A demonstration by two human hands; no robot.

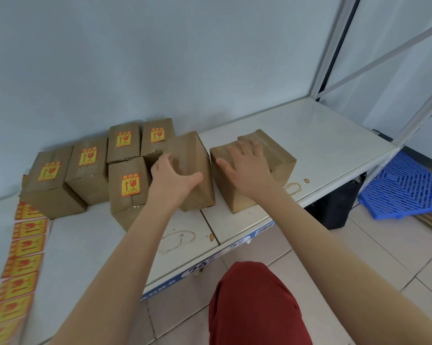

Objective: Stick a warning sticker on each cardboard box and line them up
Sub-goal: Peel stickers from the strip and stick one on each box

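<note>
**A:** What is the left hand [171, 176] doing?

**B:** It grasps a bare box [197, 153], fingers curled over the box's left edge and thumb stretched across the near top. I judge that hold is for sliding or turning the box toward the others.

**A:** And the right hand [247, 165]?

**B:** It lies flat with fingers spread on top of a second bare box [283, 160]. That's no clench. It's probably steadying the box.

**A:** Where do the boxes sit relative to the hands?

**B:** Each sits directly under its hand, and there is a narrow gap between the two on the white shelf [309, 135].

**A:** Further out?

**B:** To the left stand five stickered boxes [125, 207], bunched rather than lined up. The sticker strip [25, 247] lies at the far left, well apart from both hands, so I think a reach for it comes next.
</note>
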